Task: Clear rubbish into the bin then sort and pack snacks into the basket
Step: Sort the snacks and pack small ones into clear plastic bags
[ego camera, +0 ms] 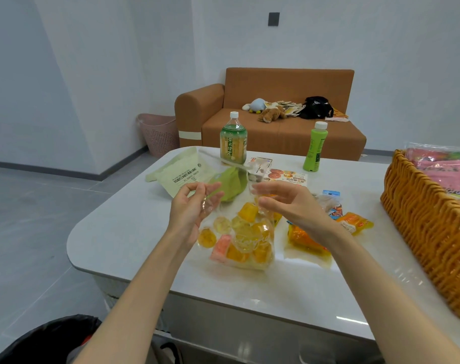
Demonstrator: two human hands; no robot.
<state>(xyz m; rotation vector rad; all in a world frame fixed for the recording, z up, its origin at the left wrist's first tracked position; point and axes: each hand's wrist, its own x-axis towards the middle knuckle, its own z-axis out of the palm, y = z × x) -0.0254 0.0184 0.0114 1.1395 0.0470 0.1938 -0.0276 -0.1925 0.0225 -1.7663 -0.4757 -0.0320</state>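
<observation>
Bin (47,340), black-lined, stands on the floor at lower left, below the near corner of the table (123,232). Over the table the left hand (192,208) pinches one top edge of a clear bag (249,240) of yellow and orange jellies and the right hand (291,208) pinches the other, the bag's bottom on the tabletop, with a green pouch (234,185) and a tea bottle (233,143) behind. Further right lie orange packets (305,239), and the basket (420,222), holding pink packs (444,166), stands at the right edge.

white table (123,232) | tea bottle (233,143), green bottle (314,148) upright, back | pale pouch (176,172) left | jelly bag (244,240) centre | wicker basket (428,224) right
</observation>
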